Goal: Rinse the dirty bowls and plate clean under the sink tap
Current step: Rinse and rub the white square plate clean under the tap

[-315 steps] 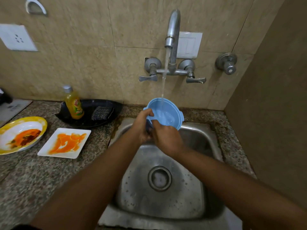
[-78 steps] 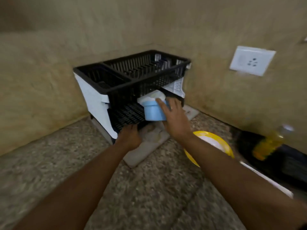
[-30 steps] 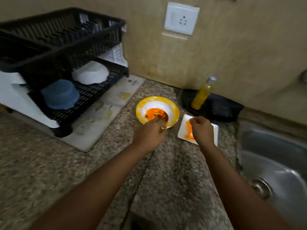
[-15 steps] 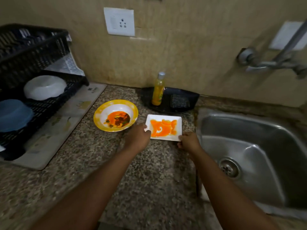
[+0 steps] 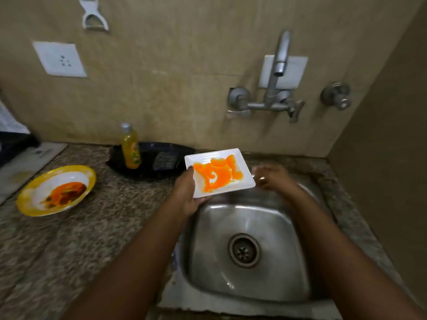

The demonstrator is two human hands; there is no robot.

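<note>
Lifted off the counter, square plate (image 5: 220, 173) w/ orange smears now over sink (image 5: 288, 229) back-left rim, left hand (image 5: 187, 195) gripping its left edge, right hand (image 5: 272, 179) blurred beside it, fingers loose, holding nothing, tap (image 5: 278, 65) not running, yellow bowl (image 5: 55, 190) dirty on counter.

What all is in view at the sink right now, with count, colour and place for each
plate: one, white smeared orange, held over the sink's far left corner
bowl: one, yellow rim, orange-brown residue, on the counter at left
bottle: one, yellow, upright in the black tray
tray: one, black, by the wall
scrubber: one, dark, in the tray
sink: one, steel, right of the counter
tap: one, steel, wall-mounted, no water running
socket: one, white, on the wall
left hand: grip on the plate's left edge
right hand: blurred, beside the plate, holding nothing
</note>
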